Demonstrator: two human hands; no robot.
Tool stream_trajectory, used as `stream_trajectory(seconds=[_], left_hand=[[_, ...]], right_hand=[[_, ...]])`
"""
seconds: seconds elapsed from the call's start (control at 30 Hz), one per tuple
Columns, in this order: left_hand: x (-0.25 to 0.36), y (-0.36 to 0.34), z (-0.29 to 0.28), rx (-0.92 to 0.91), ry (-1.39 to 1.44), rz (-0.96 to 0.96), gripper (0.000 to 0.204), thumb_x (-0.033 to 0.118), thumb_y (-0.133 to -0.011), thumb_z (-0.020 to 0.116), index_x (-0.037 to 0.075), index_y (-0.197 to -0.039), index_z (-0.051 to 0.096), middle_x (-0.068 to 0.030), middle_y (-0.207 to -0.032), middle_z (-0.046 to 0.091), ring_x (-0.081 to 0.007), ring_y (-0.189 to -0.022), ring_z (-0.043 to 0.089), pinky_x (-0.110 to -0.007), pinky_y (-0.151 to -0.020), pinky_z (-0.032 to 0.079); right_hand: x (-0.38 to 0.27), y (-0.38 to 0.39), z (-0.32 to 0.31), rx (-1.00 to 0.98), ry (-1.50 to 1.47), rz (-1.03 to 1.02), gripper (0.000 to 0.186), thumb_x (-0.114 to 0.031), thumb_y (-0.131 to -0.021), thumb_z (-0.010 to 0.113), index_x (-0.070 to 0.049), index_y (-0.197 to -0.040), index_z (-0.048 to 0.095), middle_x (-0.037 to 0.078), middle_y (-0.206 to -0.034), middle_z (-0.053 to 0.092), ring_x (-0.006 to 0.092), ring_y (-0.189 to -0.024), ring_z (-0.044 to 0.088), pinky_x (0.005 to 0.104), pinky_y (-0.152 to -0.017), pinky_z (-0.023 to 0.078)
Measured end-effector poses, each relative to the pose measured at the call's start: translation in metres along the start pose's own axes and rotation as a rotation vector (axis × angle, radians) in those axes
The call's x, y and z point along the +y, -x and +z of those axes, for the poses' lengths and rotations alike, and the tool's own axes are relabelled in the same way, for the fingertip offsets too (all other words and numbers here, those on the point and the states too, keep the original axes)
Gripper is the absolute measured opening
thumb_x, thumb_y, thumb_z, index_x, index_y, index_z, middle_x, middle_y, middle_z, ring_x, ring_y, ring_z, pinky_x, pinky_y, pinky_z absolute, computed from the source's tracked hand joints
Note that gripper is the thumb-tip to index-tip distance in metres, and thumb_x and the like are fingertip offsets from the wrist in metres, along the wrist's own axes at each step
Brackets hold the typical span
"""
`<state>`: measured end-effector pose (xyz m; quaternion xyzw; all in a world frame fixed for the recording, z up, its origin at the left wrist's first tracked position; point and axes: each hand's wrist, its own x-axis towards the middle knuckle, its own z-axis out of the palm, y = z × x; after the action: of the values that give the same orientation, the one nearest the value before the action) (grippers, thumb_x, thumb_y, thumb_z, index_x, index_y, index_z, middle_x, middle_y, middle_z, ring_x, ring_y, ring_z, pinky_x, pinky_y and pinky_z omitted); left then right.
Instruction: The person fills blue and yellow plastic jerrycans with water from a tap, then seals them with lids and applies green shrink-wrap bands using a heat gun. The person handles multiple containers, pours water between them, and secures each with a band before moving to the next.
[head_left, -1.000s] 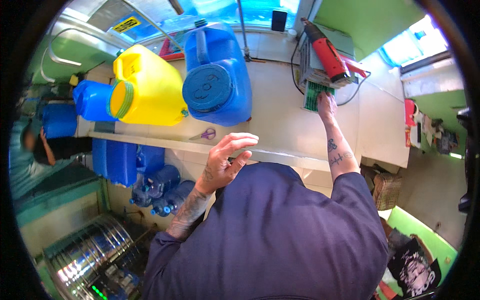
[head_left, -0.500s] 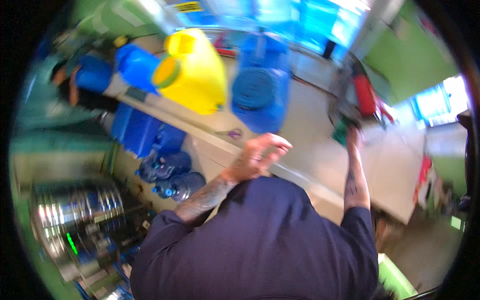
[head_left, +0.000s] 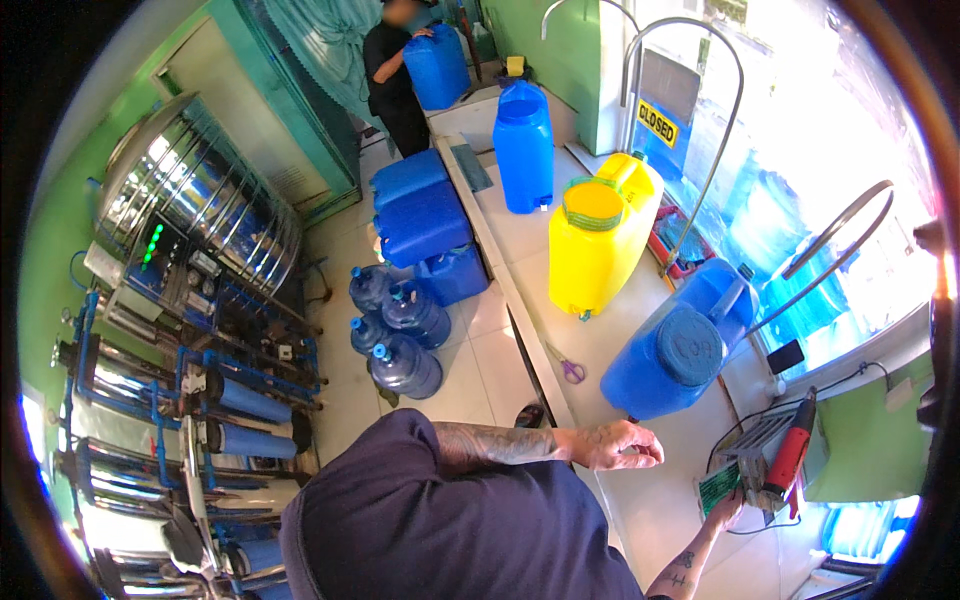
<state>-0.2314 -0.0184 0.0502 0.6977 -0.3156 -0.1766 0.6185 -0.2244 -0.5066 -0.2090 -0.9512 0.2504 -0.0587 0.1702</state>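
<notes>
My left hand (head_left: 615, 447) hovers over the counter edge, fingers loosely bent and a gap beside the thumb, with nothing in it. At the right, my right hand (head_left: 728, 508) grips the lower edge of a green printed sheet or packet (head_left: 717, 486); its exact kind is unclear. Right beside it, a red heat gun (head_left: 790, 458) leans on a grey slotted stand (head_left: 755, 445). A blue water jug (head_left: 650, 365) with a round lid is on the counter in front of my left hand. Beyond it is a yellow jug (head_left: 590, 255) with a yellow lid.
Purple-handled scissors (head_left: 570, 370) lie on the white counter (head_left: 530, 270). Another blue jug (head_left: 523, 150) and a red tray (head_left: 690, 245) are farther back. Round bottles (head_left: 405, 368) and stacked blue jugs (head_left: 420, 215) occupy the floor. A person (head_left: 390, 80) handles a blue jug (head_left: 437, 70).
My view has swung left and sharpened, bringing the person and steel tank fully in. The right hand stays by the heat gun stand with the green sheet; my left hand remains raised and empty.
</notes>
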Motion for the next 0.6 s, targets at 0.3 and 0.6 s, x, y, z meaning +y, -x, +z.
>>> stream_trajectory(seconds=[0.3,0.6], left_hand=[[-0.015,0.014,-0.002,0.055,0.067,-0.052,0.029,0.024,-0.106,0.061,0.001,-0.122,0.066,-0.011,-0.114,0.072,-0.0186,-0.109,0.067,-0.035,-0.096,0.053],[-0.033,0.0,0.016,0.118,0.266,-0.287,0.028,0.025,-0.106,0.063,0.005,-0.124,0.069,-0.0029,-0.113,0.07,-0.0108,-0.107,0.063,-0.03,-0.096,0.052]], right_hand=[[0.004,0.007,0.001,0.299,-0.215,0.268,0.045,-0.042,-0.105,0.048,-0.013,-0.135,0.065,0.016,-0.125,0.072,0.0373,-0.107,0.071,0.0479,-0.088,0.056],[-0.203,0.139,-0.083,0.244,-0.509,-0.445,0.028,-0.002,-0.091,0.069,-0.007,-0.118,0.07,0.015,-0.115,0.073,0.0328,-0.105,0.071,0.0416,-0.092,0.056]])
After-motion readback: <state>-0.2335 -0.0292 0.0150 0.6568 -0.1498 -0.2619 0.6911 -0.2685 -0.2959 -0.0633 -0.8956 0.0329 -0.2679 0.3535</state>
